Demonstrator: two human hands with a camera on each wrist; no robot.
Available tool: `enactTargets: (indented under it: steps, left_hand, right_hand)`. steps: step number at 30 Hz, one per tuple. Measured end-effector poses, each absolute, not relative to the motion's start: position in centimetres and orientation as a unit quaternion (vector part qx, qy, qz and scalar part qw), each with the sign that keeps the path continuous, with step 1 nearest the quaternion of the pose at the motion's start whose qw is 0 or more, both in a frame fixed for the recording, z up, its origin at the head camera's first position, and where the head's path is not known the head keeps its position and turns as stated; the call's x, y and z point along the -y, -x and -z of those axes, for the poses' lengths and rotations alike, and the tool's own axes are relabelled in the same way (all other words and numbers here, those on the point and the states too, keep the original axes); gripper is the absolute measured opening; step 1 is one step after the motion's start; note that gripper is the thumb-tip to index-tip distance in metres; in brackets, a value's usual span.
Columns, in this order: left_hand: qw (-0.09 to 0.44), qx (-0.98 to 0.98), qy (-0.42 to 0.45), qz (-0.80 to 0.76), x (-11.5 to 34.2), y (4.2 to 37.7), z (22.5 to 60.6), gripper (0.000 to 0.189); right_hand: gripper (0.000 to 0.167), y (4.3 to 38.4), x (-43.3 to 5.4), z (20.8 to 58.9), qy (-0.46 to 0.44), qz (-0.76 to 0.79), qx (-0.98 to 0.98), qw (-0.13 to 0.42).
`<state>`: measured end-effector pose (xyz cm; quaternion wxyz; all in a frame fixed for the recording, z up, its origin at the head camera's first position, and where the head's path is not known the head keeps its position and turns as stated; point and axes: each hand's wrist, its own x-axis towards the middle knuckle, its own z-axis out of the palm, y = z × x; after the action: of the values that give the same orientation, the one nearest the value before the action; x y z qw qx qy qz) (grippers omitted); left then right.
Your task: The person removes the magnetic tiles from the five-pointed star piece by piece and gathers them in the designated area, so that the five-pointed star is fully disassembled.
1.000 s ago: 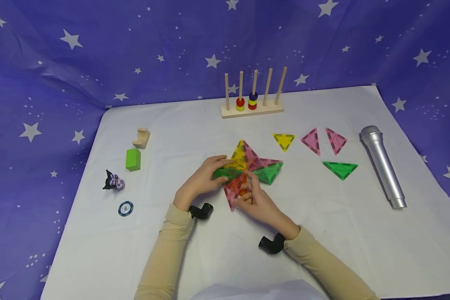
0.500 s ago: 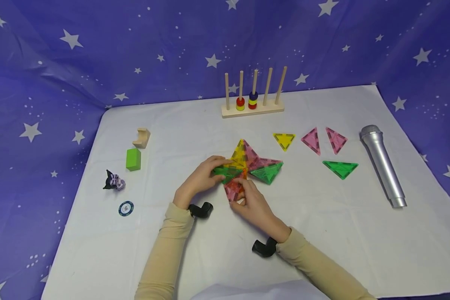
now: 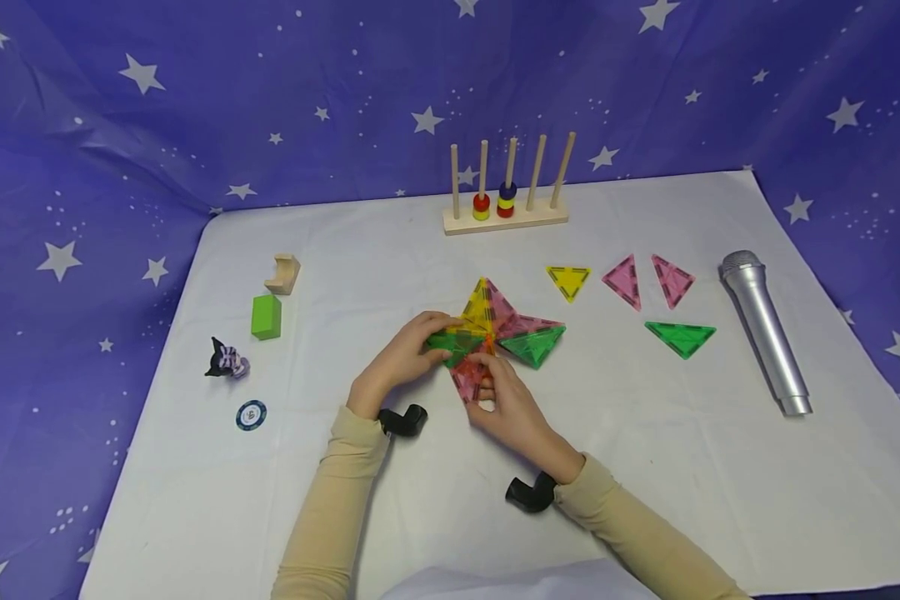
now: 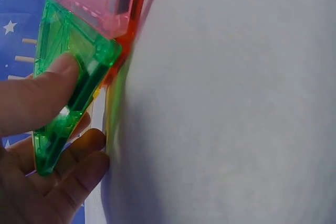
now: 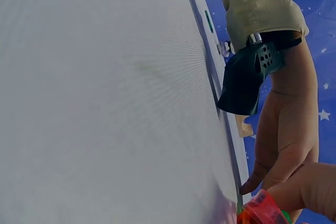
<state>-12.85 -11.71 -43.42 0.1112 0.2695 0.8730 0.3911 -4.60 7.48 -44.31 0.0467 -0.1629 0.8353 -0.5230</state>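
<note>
A star-shaped build of see-through magnetic tiles in yellow, pink, green and orange stands on the white table, its yellow point (image 3: 478, 310) at the back. My left hand (image 3: 405, 358) pinches the star's left point, the thumb on a green triangular magnetic tile (image 4: 79, 66) and the fingers behind it. Just to the right, my right hand (image 3: 513, 408) pinches the near point between thumb and forefinger, at a pink triangular magnetic tile (image 3: 467, 379). Orange shows beneath that tile. Out to the right, the green point (image 3: 534, 346) is untouched.
Loose triangular tiles lie right: yellow (image 3: 568, 282), two pink (image 3: 622, 283) and green (image 3: 681, 338). Beyond them is a silver microphone (image 3: 767, 333). A wooden peg stand (image 3: 506, 218) is behind. At left: wooden piece (image 3: 282, 275), green block (image 3: 266, 317), small figure (image 3: 227, 360), round chip (image 3: 251, 415).
My right hand has shifted slightly left from the star's middle onto its near point, with thumb and forefinger now at the pink tile. The left hand keeps its place.
</note>
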Motion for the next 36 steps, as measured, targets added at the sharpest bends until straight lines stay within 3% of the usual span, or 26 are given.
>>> enactTargets:
  steps: [18,22,27,32,36]
  left_hand:
    - [0.107,-0.877,-0.271,-0.382,11.7,13.0,43.6,0.047]
    - [0.109,-0.877,-0.271,-0.380,11.8,12.9,43.6,0.047]
    - [0.109,-0.877,-0.271,-0.382,11.9,12.8,43.5,0.046]
    - [0.116,-0.875,-0.269,-0.384,11.9,12.7,43.6,0.046]
    - [0.123,-0.874,-0.268,-0.386,11.9,12.7,43.5,0.046]
  right_hand:
    - [0.062,4.3,-8.7,43.4,0.182,0.572,-0.796,0.074]
    - [0.063,5.0,-11.9,42.0,0.172,0.618,-0.766,0.035]
    - [0.062,6.7,-18.0,41.0,0.074,0.636,-0.768,-0.003]
    - [0.057,8.0,-22.9,41.8,-0.009,0.561,-0.827,0.039]
    - [0.058,8.6,-25.0,42.6,0.005,0.476,-0.876,0.079]
